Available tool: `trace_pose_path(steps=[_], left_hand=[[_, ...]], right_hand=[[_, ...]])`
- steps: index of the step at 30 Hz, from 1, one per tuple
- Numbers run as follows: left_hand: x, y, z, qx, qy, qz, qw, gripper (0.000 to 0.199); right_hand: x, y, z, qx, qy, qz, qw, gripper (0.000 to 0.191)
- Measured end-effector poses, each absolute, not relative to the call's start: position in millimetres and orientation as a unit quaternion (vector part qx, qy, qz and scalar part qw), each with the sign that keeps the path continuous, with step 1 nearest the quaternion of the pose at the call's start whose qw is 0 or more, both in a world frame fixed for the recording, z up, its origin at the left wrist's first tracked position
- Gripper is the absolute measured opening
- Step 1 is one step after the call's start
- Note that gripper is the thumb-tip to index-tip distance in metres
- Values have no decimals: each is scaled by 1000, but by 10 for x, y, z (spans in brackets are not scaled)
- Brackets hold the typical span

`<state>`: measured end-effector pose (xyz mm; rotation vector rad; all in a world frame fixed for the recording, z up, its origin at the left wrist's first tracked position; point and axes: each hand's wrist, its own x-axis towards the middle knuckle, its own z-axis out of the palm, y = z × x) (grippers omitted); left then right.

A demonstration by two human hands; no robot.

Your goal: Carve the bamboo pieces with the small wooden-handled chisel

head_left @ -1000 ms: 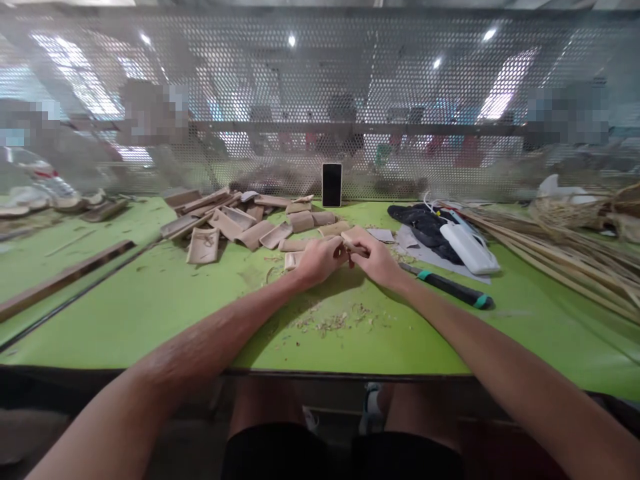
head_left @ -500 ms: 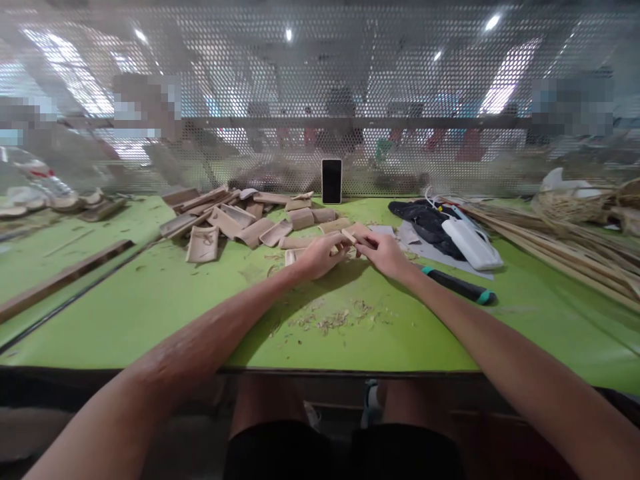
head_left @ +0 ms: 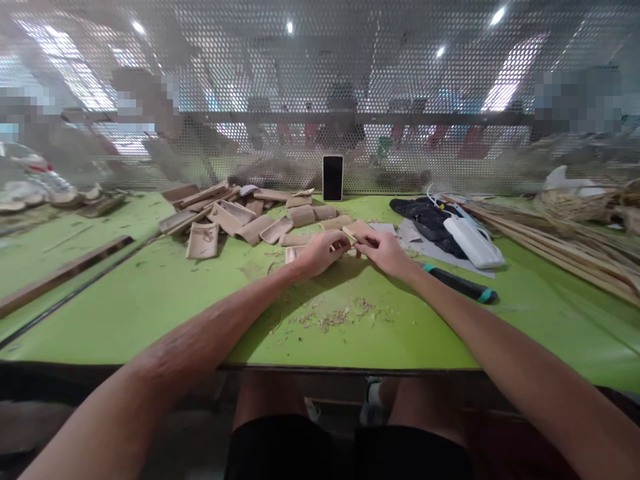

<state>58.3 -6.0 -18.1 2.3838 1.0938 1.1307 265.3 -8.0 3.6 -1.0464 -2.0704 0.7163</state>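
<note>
Above the green tabletop, my two hands meet just short of the bamboo pieces. My right hand is closed, its fingers on a small, pale bamboo piece whose flat face shows past the fingertips. Close beside it, my left hand has its fingers curled into a pinch. Whatever sits between those fingertips is too small or hidden to name. Another hollowed bamboo piece lies by my left wrist. Curly shavings are scattered on the table below the hands.
A pile of split bamboo pieces lies back left. A phone stands against the perforated metal screen. On the right are a black-and-teal tool handle, a white power bank, black cloth and long bamboo strips.
The bamboo piece at my right fingertips now shows more of its flat face. My left fingertips have drawn slightly away from it. The view has shifted a little.
</note>
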Motion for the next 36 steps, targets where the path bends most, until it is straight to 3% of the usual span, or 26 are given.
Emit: trace_pose_path(steps=[36], left_hand=[[715,-161,-176,788,430,433,81,11]], right_hand=[[2523,-138,-79,-442,-790,150,396,10]])
